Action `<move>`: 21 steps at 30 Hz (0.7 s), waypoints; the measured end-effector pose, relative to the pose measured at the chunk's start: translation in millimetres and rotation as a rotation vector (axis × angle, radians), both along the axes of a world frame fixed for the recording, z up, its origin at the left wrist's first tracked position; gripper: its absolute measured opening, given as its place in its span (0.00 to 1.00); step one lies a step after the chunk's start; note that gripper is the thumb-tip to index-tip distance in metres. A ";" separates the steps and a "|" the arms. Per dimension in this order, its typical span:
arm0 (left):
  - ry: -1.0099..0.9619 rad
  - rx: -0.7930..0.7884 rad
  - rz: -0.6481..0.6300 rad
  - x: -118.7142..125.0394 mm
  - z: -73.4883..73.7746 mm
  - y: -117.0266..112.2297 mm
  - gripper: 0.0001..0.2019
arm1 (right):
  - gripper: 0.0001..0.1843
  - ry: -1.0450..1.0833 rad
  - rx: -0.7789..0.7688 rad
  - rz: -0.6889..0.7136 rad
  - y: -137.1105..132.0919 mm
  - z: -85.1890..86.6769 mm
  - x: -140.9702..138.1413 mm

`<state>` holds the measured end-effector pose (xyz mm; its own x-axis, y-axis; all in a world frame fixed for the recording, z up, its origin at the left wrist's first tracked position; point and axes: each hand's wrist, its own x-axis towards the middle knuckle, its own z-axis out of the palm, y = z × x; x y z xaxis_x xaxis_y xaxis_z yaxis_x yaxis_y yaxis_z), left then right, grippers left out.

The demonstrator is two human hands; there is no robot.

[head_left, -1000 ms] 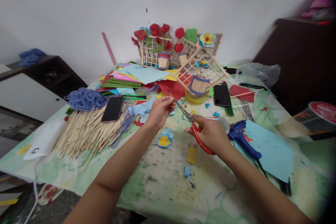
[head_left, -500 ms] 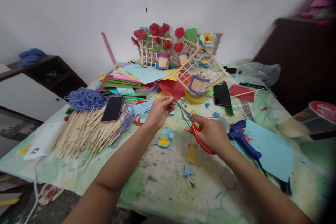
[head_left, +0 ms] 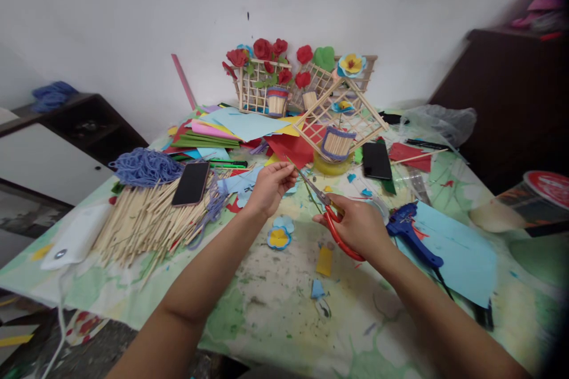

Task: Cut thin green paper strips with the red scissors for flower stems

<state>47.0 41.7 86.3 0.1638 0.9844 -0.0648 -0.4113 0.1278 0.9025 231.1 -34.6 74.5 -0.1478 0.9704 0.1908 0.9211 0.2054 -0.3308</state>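
Observation:
My left hand is closed in a pinch on a thin green strip that hangs down toward the table. My right hand grips red-handled scissors, whose blades point up-left to the strip just beside my left fingertips. Below the hands lies a small blue and yellow paper flower. Small yellow and blue paper scraps lie near it on the stained table cover.
A pile of wooden sticks with a black phone and blue yarn lies left. Coloured paper sheets, stick lattices with paper flowers, a second phone and a blue glue gun surround the hands.
The hands and scissors have barely moved. The thin green strip now hangs lower from my left fingers than a second ago.

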 end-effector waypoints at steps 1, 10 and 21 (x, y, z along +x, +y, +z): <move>0.007 0.008 0.000 -0.1 -0.4 0.2 0.09 | 0.18 -0.002 -0.005 0.000 -0.1 0.5 0.0; 0.019 0.018 0.013 -0.2 -1.2 0.7 0.10 | 0.18 0.002 -0.016 0.008 -0.8 3.7 -0.1; 0.010 0.008 0.015 0.4 1.0 0.1 0.10 | 0.18 -0.001 -0.031 -0.001 -0.2 3.1 -1.2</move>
